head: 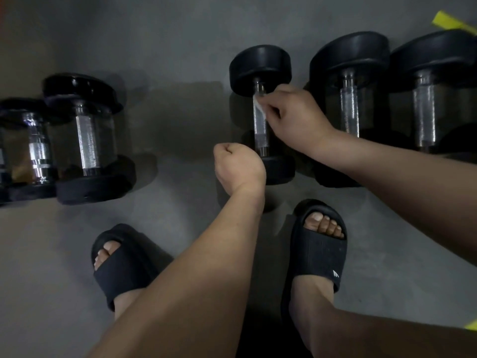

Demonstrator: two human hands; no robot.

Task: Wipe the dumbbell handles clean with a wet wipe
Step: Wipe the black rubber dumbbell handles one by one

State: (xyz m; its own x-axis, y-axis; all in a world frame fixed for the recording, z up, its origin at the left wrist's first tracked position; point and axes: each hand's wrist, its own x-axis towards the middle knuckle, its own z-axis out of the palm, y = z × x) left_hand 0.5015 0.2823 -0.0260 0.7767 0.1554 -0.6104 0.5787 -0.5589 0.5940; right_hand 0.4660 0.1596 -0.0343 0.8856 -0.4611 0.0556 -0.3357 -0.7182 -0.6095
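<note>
A small black dumbbell [260,68] lies on the grey floor at centre, its knurled metal handle [259,127] running away from me. My right hand [291,117] pinches a white wet wipe [259,105] against the upper part of that handle. My left hand [238,167] is curled into a fist just left of the dumbbell's near head; I see nothing in it, and it hides part of that head.
Two bigger black dumbbells [349,104] [426,107] lie to the right, two more [86,140] [28,151] to the left. My feet in black slides [124,264] [317,244] stand in front. Yellow tape [449,21] marks the floor at top right.
</note>
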